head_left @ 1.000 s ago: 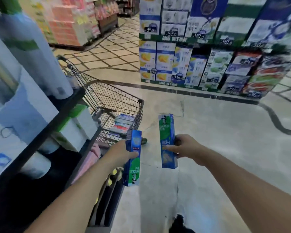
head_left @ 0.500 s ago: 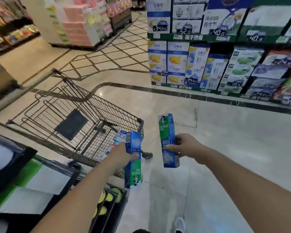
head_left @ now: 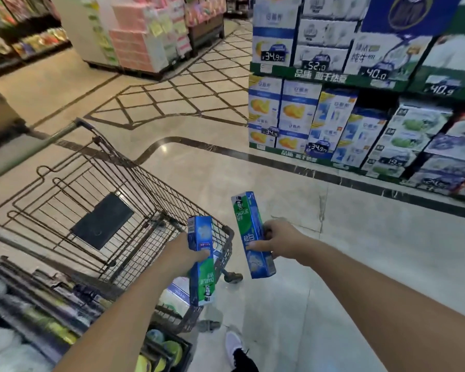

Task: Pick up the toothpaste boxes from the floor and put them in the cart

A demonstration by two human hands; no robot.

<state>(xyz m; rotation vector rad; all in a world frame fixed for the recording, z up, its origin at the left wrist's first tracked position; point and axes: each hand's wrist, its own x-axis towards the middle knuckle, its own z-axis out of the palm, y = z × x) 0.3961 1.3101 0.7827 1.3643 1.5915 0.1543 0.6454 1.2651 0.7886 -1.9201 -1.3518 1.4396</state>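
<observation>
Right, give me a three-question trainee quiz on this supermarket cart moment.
1. True or false: each hand grips one toothpaste box.
2. Which box is over the cart's corner? A) the left hand's B) the right hand's
3. Fill in: the printed figure on the right hand's box is at its ____ end.

Key
1. True: left hand grips the left box; right hand grips the right box.
2. A: it overlaps the cart corner.
3. Top.

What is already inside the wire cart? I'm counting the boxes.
Inside the brown wire shopping cart, one white-and-blue box shows low down. The left hand and its blue-green toothpaste box cover the rest.
</observation>
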